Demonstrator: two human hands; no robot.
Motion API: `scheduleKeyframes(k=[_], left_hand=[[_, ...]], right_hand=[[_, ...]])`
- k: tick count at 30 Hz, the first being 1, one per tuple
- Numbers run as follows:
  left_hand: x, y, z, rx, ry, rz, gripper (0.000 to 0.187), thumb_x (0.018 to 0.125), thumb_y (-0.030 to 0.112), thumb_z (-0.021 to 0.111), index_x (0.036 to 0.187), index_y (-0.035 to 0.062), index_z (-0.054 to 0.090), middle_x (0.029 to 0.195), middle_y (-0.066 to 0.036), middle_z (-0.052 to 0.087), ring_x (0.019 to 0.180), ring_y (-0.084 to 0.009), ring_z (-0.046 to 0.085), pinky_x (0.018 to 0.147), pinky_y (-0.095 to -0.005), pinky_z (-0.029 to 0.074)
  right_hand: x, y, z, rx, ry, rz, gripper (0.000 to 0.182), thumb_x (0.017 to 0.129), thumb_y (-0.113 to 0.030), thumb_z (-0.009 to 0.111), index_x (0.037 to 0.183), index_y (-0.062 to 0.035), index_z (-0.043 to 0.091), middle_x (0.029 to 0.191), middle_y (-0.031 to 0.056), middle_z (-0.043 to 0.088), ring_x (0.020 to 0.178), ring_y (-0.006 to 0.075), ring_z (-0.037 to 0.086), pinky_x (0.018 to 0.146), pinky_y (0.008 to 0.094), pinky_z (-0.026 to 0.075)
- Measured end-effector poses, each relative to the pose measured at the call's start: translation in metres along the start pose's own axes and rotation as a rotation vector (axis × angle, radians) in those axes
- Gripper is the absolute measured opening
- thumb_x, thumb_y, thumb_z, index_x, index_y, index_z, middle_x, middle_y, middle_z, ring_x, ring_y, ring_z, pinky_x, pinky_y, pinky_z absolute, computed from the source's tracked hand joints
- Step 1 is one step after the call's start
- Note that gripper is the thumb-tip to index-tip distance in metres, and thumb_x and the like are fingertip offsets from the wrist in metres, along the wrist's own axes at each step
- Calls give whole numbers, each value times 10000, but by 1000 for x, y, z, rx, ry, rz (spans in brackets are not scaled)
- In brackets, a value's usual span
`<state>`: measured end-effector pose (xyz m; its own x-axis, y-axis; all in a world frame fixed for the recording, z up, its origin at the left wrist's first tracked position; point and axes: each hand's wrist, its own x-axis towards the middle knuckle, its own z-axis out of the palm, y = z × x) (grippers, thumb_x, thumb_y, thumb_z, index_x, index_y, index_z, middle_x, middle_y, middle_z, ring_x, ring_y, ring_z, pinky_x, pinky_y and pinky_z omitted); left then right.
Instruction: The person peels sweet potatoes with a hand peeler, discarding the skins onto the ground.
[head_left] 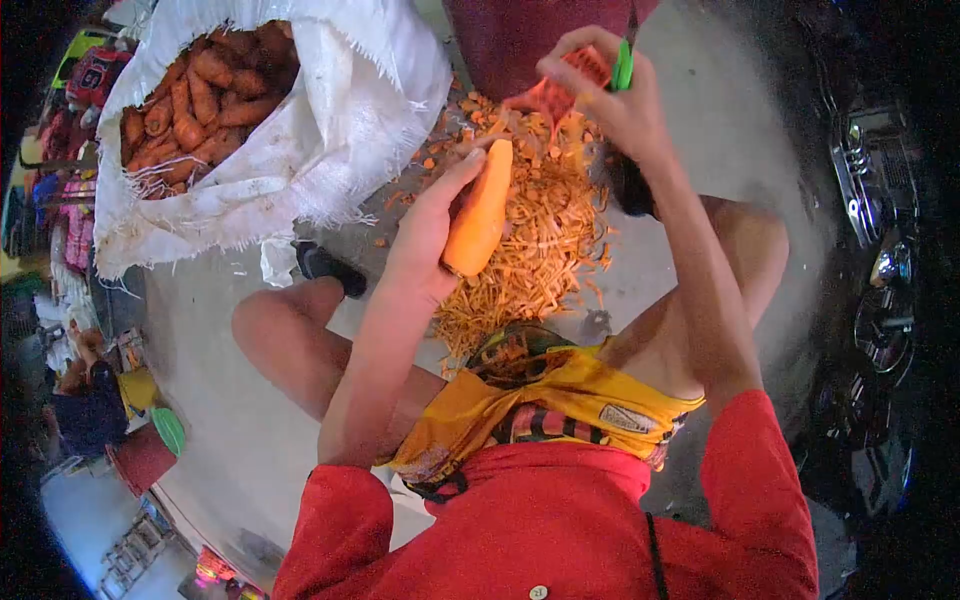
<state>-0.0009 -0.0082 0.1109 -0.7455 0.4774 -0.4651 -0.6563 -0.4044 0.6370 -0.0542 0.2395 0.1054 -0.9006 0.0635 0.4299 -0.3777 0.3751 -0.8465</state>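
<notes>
My left hand is closed around a peeled carrot, a thick, smooth orange one tilted upward. Higher and to the right, my right hand has its fingers curled around a tool with a green handle; a thin dark part of it points up. A red patterned piece shows at the same fingers, and I cannot make out whether it belongs to the tool. Beneath both hands, a heap of orange peelings covers the floor between my legs.
An open white woven sack full of unpeeled carrots stands at the upper left. A dark red tub is at the top centre. Chromed motorbike parts line the right side. Another person is at the far left.
</notes>
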Motion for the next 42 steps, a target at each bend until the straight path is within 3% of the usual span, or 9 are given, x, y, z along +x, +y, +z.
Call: scheduleKeyframes(k=[5,9,14,17,18,23,25,29,42], left_hand=[[10,-13,-12,-231,-7,18,324,1058,274,580,1302,61,580,1054,-114,678,884,-216,664,684,-345,575],[13,-17,-21,-285,-108,-123,326,1054,261,579,1309,59,572,1094,-120,680,914,-225,677,709,-375,588],[16,-15,-18,-257,-125,-41,286,1051,229,577,1296,83,598,1130,-79,687,952,-192,700,753,-369,611],[17,-15,-39,-238,-308,-141,275,1052,232,575,1281,81,603,1102,-75,687,956,-192,699,746,-382,615],[11,-14,-22,-162,-35,-131,302,1049,256,562,1298,89,592,1096,-96,687,916,-253,706,649,-408,602],[8,-10,-3,-269,-60,-87,305,1049,269,580,1279,72,607,1060,-81,696,863,-213,714,685,-368,622],[10,-9,-8,-257,2,-58,322,1044,278,587,1289,69,601,1058,-88,695,850,-218,716,677,-376,622],[10,-16,-20,-318,-125,-228,296,1062,232,547,1313,76,567,1077,-85,691,848,-223,716,666,-399,619],[11,-8,-13,-432,-16,-86,367,1077,291,491,1373,84,558,1163,-121,689,930,-249,700,676,-403,619]], right_hand=[[-34,-37,22,-19,-237,-423,304,829,-243,880,993,-55,705,955,19,741,884,109,686,798,313,554],[-7,2,7,73,19,56,336,799,-168,902,1026,-32,696,986,4,719,906,85,657,804,303,546],[-35,-49,20,30,-287,-288,260,854,-193,852,1012,-43,712,886,54,738,859,108,675,786,316,547],[-25,-23,16,-16,-127,-221,263,856,-202,854,1015,-48,714,876,51,738,852,100,671,778,304,546],[-16,-1,11,15,-14,-26,279,860,-214,855,1025,-42,712,877,45,737,845,96,675,768,285,543],[-25,-27,14,158,-19,35,260,864,-196,852,1012,-34,710,953,46,756,883,96,692,784,281,548],[-33,-42,20,4,-291,-419,240,871,-181,848,1005,-37,710,985,52,763,897,87,687,792,282,552],[-10,2,5,36,-21,117,260,872,-197,850,1008,-23,713,980,56,764,896,83,683,796,286,555],[-35,-59,23,55,-218,-384,350,784,-233,907,1011,-34,729,927,95,745,835,194,723,764,317,562]])
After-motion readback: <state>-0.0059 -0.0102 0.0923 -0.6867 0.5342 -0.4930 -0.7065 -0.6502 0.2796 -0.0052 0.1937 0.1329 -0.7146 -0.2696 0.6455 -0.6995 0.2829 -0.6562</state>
